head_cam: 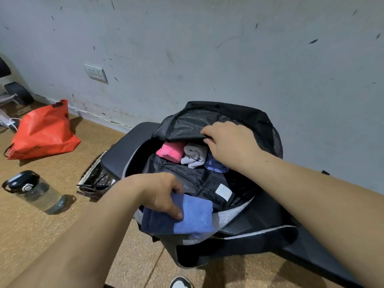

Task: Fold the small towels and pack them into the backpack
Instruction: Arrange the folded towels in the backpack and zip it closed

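Two: left grip [160,192] towel [197,215], right grip [230,142] backpack [228,112].

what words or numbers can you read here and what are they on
"70" or close: faint pale print on the backpack lining, beside the left hand that holds the towel; not certain.
Too small to read: lines of print on the white tag inside the backpack.
Too blurred to read: dark lettering along the lower edge of the red bag.
No text seen on the bottle or the socket.
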{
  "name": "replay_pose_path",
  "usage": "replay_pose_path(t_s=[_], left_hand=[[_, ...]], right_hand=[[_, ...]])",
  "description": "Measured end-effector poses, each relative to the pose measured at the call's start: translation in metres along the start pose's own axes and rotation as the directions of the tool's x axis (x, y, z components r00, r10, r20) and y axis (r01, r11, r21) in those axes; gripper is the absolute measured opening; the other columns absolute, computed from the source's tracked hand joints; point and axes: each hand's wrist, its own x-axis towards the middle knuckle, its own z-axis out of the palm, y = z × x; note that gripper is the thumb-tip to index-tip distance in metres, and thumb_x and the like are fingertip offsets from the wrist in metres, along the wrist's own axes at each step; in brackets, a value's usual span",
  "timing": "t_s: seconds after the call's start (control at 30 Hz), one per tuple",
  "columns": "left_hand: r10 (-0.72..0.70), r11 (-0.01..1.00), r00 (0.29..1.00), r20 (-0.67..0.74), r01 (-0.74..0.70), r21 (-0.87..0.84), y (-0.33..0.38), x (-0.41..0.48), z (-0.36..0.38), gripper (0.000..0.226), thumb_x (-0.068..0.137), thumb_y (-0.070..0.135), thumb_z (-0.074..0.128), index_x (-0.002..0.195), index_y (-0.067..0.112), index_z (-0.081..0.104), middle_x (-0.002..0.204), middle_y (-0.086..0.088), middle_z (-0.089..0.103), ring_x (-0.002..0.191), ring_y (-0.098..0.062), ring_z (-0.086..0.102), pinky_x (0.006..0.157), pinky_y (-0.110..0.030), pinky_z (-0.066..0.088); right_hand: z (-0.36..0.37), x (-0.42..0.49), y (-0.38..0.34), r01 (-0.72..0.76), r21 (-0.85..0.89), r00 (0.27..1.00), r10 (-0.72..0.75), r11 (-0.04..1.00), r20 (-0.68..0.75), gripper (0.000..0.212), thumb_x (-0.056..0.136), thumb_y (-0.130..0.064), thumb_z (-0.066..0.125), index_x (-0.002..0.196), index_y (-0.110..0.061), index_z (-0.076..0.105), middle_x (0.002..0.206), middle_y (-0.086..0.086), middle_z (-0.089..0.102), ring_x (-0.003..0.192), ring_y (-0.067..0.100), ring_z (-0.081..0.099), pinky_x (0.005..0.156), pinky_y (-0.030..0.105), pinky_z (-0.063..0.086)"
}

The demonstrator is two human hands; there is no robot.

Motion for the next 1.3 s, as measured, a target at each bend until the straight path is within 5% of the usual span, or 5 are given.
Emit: replay_pose_path(t_s=[0.33, 0.53, 0.8, 1.0, 1.3], left_hand=[[0.057, 0.986, 0.916, -0.398, -0.115, -0.123, 0.025, 0.059, -0.017, 0.028, 0.079, 0.04, 0.084, 0.089, 0.02, 0.067, 0.084, 0.002, 0.064, 0.082, -0.024, 0.06, 0.07, -0.037, 0.05], [-0.069, 0.94, 0.729, -0.681, 0.276, 0.2, 0.046, 0.058, -0.013, 0.048, 0.075, 0.053, 0.08, 0.114, 0.03, 0.065, 0.115, 0.0, 0.059, 0.116, -0.029, 0.053, 0.089, -0.043, 0.046], [0.003, 0.986, 0.813, -0.582, 0.093, 0.135, 0.048, 0.062, 0.026, 0.03, 0.096, 0.036, 0.063, 0.114, 0.013, 0.063, 0.117, -0.007, 0.051, 0.112, -0.03, 0.049, 0.089, -0.046, 0.053], [-0.015, 1.0, 0.651, -0.759, 0.014, -0.008, 0.04, 0.077, 0.038, 0.03, 0.092, 0.04, 0.071, 0.11, 0.016, 0.071, 0.117, -0.001, 0.058, 0.108, -0.029, 0.051, 0.076, -0.041, 0.054], [-0.128, 0.978, 0.685, -0.717, -0.035, -0.208, 0.02, 0.036, 0.001, 0.015, 0.091, 0.022, 0.066, 0.101, 0.019, 0.077, 0.09, 0.002, 0.07, 0.089, -0.026, 0.067, 0.079, -0.036, 0.056]], right_hand=[[-0.009, 0.007, 0.013, -0.028, 0.151, 0.999, 0.023, 0.988, 0.033, 0.028, 0.106, -0.041, 0.047, 0.129, -0.044, 0.062, 0.124, -0.011, 0.067, 0.12, 0.023, 0.057, 0.088, 0.037, 0.044], [-0.008, 0.011, 0.018, -0.025, 0.176, 1.0, 0.024, 0.984, 0.009, 0.029, 0.105, -0.043, 0.047, 0.13, -0.044, 0.062, 0.125, -0.011, 0.066, 0.121, 0.02, 0.058, 0.09, 0.037, 0.048], [-0.002, 0.012, 0.024, -0.034, 0.232, 0.999, 0.04, 0.972, -0.022, 0.022, 0.102, -0.044, 0.051, 0.117, -0.039, 0.067, 0.11, -0.012, 0.069, 0.11, 0.015, 0.061, 0.075, 0.033, 0.043], [-0.003, 0.007, 0.026, -0.034, 0.235, 0.992, 0.061, 0.971, -0.109, 0.021, 0.103, -0.041, 0.052, 0.116, -0.037, 0.068, 0.108, -0.011, 0.07, 0.108, 0.019, 0.061, 0.079, 0.036, 0.05], [0.008, -0.019, 0.042, -0.274, 0.393, 0.958, 0.285, 0.878, 0.033, 0.069, 0.08, -0.084, 0.037, 0.117, -0.039, 0.073, 0.16, 0.008, 0.043, 0.154, 0.023, 0.03, 0.121, 0.058, 0.027]])
